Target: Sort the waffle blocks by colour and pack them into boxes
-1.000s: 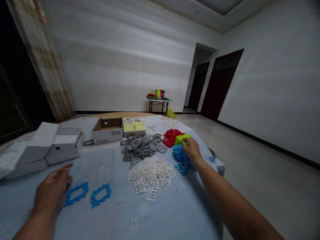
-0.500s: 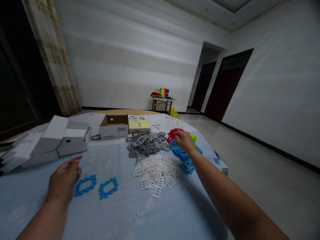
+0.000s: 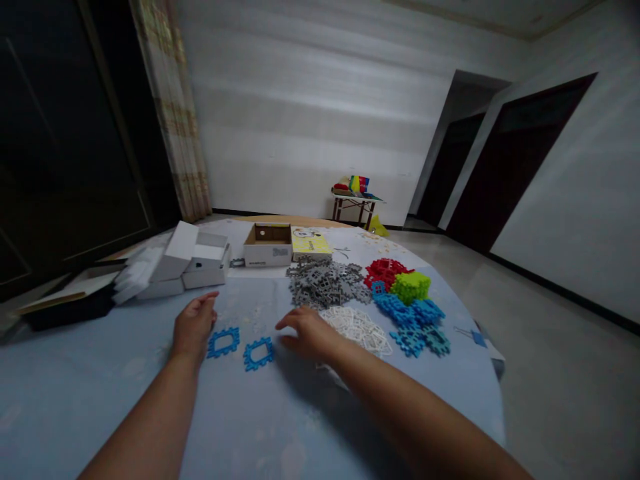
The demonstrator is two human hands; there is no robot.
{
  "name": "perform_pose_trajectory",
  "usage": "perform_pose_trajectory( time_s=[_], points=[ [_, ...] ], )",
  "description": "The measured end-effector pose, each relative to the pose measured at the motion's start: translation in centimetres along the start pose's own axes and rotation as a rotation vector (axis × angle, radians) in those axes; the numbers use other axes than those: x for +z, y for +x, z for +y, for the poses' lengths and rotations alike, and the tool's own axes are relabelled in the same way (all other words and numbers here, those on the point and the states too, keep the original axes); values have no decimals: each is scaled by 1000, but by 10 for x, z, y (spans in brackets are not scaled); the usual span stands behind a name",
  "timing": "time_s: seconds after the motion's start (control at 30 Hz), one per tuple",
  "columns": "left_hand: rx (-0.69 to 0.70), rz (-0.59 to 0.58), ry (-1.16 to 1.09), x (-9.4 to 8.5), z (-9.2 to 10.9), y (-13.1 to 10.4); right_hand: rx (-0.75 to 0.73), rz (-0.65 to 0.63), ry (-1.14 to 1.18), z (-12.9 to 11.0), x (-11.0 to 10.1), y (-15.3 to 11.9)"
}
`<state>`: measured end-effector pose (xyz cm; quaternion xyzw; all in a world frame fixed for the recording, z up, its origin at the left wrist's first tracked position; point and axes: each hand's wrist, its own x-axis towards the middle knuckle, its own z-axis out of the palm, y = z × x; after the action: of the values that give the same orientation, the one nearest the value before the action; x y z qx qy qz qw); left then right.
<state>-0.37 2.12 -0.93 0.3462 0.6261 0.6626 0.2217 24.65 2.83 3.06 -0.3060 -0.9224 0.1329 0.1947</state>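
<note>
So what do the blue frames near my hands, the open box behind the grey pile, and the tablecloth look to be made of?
The blue frames look like semi-matte plastic: evenly coloured, with crisp notched edges. The open box seems to be cardboard, white outside with a bare brown inside. The tablecloth looks matt and soft, probably fabric, though a thin plastic cover is possible.

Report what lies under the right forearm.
White lattice pieces show beyond the right forearm, with a few on its near side, on the blue tablecloth. Whatever lies directly beneath the forearm is covered and can't be made out.
</note>
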Motion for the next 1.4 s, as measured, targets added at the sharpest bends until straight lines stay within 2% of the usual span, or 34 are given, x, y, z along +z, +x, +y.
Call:
perform_pose_trajectory(
  time_s=[0.13, 0.27, 0.43, 0.67, 0.77, 0.93, 1.0, 1.1, 1.2, 1.4],
  points=[
    [-5, -10, -4, 0, 1, 0, -97, -149, -48, -22, 21, 17],
    [-14, -8, 3, 1, 6, -1, -99, -208, -132, -25, 24, 17],
    [-17, -12, 26, 1, 12, -6, -117, -178, -217, -28, 20, 3],
    [-14, 5, 40, 1, 11, -6, -139, -156, -189, -30, 15, -13],
    [-8, -1, 30, 2, 6, -3, -60, -112, -137, -30, 7, -22],
    [-1, 3, 24, 2, 1, -1, 112, -62, 111, -25, -4, -30],
    [3, -5, 26, 2, 1, -1, 174, -61, 99, -21, -3, -30],
    [11, -8, 31, 2, 3, -2, 250, 24, -3, -15, 5, -28],
    [15, -9, 47, 2, 3, -2, 237, 106, -43, -13, 11, -28],
    [10, -23, 116, 0, 5, -3, 180, 32, -165, -20, 19, -23]
  ],
)
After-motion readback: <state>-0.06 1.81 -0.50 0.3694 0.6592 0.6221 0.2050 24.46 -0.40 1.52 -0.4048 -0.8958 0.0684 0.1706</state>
